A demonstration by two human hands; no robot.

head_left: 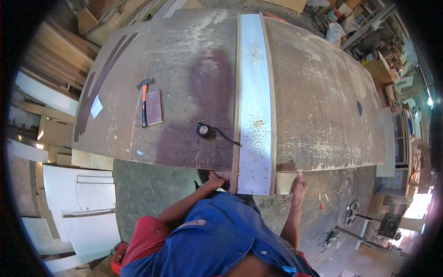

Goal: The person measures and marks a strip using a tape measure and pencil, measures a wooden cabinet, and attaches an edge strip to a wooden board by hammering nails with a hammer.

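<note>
White laminated board (254, 106) lies lengthwise on worktable (184, 83); left hand (216, 177) grips near end, right hand (299, 184) flat, fingers extended, beside it.

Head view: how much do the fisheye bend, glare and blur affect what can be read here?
Head view: strong fisheye bend, so the workbench edge and long pale panel curve; black vignette rings the rim; daylight blows out the lower right corner; the hammer and tape measure read clearly; left hand and right hand are slightly soft.

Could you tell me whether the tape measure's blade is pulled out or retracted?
Pulled out: a thin dark blade runs from the tape measure across the workbench to the long white panel.
</note>
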